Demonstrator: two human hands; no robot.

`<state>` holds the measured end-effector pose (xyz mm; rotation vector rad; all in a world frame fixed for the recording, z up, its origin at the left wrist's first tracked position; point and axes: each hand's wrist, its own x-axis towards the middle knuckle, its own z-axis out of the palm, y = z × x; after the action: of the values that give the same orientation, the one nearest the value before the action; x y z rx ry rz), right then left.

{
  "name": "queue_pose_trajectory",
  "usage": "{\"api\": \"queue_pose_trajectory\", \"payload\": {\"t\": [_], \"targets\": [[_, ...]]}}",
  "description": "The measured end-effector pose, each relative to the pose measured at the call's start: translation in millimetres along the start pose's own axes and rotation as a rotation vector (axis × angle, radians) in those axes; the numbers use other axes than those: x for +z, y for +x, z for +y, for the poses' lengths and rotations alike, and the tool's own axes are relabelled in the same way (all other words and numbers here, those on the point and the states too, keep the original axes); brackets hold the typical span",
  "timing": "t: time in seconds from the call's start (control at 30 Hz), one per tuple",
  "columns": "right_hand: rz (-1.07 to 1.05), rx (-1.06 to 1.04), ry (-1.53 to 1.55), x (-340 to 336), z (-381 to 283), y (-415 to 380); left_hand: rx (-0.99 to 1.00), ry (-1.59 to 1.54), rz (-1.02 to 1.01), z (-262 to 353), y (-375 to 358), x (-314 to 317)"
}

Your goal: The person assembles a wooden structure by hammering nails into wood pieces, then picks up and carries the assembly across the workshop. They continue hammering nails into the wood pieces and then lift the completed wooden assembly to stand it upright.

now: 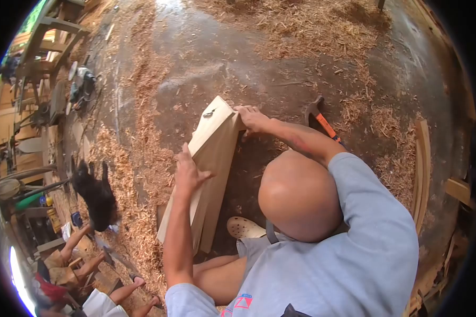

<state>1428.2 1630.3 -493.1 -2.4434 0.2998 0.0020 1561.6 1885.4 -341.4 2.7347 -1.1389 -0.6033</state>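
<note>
Several long pale boards (212,153) stand together on the floor in front of me, a narrow edge board on the left with a small dark metal piece (209,113) near its far end. My left hand (188,170) lies against the left side of the boards, thumb and fingers spread apart. At their far right corner, my right hand (254,120) rests with its fingers bent over the end; what the fingertips hold, if anything, is hidden. A hammer (324,120) with an orange and black handle lies on the floor to the right of my right arm.
Wood shavings (317,31) cover much of the dark floor (195,50). Power tools (82,84) lie at the upper left. A black animal (94,195) is at the left, near other people's limbs (121,290) at lower left. Long boards (422,169) lie at the right.
</note>
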Motion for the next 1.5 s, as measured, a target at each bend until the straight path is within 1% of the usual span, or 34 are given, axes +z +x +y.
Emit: {"api": "queue_pose_trajectory", "payload": {"t": [0.03,0.07,0.1,0.17,0.2,0.23,0.27,0.33,0.4,0.43,0.5,0.53,0.57,0.63,0.7,0.77,0.83,0.87,0.9,0.93,0.97,1.0,1.03,1.07,1.1,1.13,1.2,1.23,1.3,1.33,1.4,1.43,1.47,1.5], "targets": [[0.064,-0.024,0.030,9.1,8.0,1.8,0.084,0.123,0.149,-10.6,-9.6,10.9],[0.126,-0.050,0.060,7.8,6.3,4.2,0.000,0.035,0.087,-11.6,-10.6,10.9],[0.141,-0.067,0.065,6.6,4.3,8.5,-0.003,0.049,0.104,-12.9,-10.3,10.2],[0.083,0.005,0.042,6.7,8.5,10.7,-0.006,-0.057,0.085,-8.8,-9.1,9.8],[0.128,-0.076,-0.040,10.2,11.6,15.0,-0.028,-0.084,0.054,-3.2,-10.3,4.5],[0.139,-0.078,-0.038,13.7,15.6,17.7,-0.023,-0.076,0.060,-5.0,-9.3,3.5],[0.097,-0.056,-0.079,8.7,11.8,16.0,0.004,-0.130,0.077,-10.9,-8.9,5.1],[0.040,-0.032,-0.116,-6.6,-2.6,4.8,0.022,-0.189,0.084,-18.3,-14.0,5.3],[0.062,-0.039,-0.173,-37.3,-28.9,-8.6,-0.091,-0.420,0.035,-21.1,-22.6,-3.9],[0.050,-0.048,-0.178,-50.7,-39.1,-14.7,-0.102,-0.430,0.039,-25.8,-23.7,-9.2],[0.010,-0.004,-0.191,-73.1,-61.7,-27.8,-0.087,-0.642,-0.029,-39.0,-26.5,-22.9],[0.000,-0.021,-0.200,-83.7,-73.2,-33.8,-0.137,-0.825,-0.092,-39.9,-26.6,-38.0],[0.013,0.011,-0.174,-93.0,-85.4,-39.8,-0.186,-0.849,-0.096,-51.9,-22.9,-39.6],[0.023,0.034,-0.155,-115.5,-106.3,-46.3,-0.239,-0.886,-0.114,-44.9,-25.2,-60.0],[-0.002,0.059,-0.111,-130.9,-124.4,-49.4,-0.240,-0.917,-0.115,-64.7,-10.6,-42.4],[-0.016,0.083,-0.087,-131.1,-123.7,-48.0,-0.230,-0.949,-0.108,-75.3,5.5,-29.3],[-0.039,0.118,-0.064,-125.7,-111.1,-54.7,-0.243,-0.899,-0.184,-67.6,13.2,-11.6],[0.007,0.164,0.039,-117.8,-96.5,-61.1,-0.186,-0.883,-0.139,-70.9,17.8,4.8],[0.054,0.211,0.140,-115.3,-83.8,-66.6,-0.181,-0.897,-0.141,-71.0,25.0,14.5],[0.018,0.256,0.203,-110.9,-70.4,-74.5,-0.159,-0.906,-0.182,-71.3,29.9,26.8],[-0.003,0.269,0.195,-104.6,-57.5,-81.8,-0.145,-0.916,-0.231,-72.3,30.6,42.8],[0.032,0.270,0.269,-97.1,-45.1,-88.4,-0.118,-0.817,-0.175,-72.1,31.9,57.3],[0.073,0.267,0.338,-90.7,-31.6,-93.0,-0.123,-0.834,-0.188,-73.1,33.1,69.2],[0.062,0.277,0.329,-84.1,-20.2,-98.8,-0.103,-0.630,-0.120,-70.7,34.9,75.5],[0.086,0.197,0.193,-76.1,-13.2,-108.1,-0.085,-0.424,-0.058,-64.3,33.5,76.2],[0.106,0.115,0.059,-67.3,-6.9,-116.8,-0.091,-0.436,-0.074,-60.8,30.7,74.6],[0.069,0.147,0.093,-55.8,-3.9,-128.0,-0.028,-0.442,-0.186,-40.0,15.1,46.6],[0.056,0.160,0.127,-53.8,-3.7,-128.4,-0.047,-0.456,-0.188,-32.8,4.6,46.8],[0.056,0.118,0.117,-53.5,-17.7,-120.7,0.350,0.141,0.089,-13.3,-27.6,56.6],[0.049,0.102,0.092,-54.3,-23.5,-115.3,0.328,0.136,0.085,-8.1,-40.0,66.2],[0.025,0.086,0.073,-46.2,-19.6,-110.6,0.419,0.039,-0.121,0.6,-60.8,94.3],[0.073,0.035,0.116,-38.1,-7.4,-106.3,0.407,0.032,-0.129,6.7,-66.2,109.0],[0.123,-0.014,0.160,-34.3,2.6,-103.0,0.387,0.055,-0.070,12.8,-70.8,124.1],[0.113,-0.017,0.164,-36.7,10.9,-100.5,0.367,0.082,-0.008,21.2,-72.7,131.8]]}}
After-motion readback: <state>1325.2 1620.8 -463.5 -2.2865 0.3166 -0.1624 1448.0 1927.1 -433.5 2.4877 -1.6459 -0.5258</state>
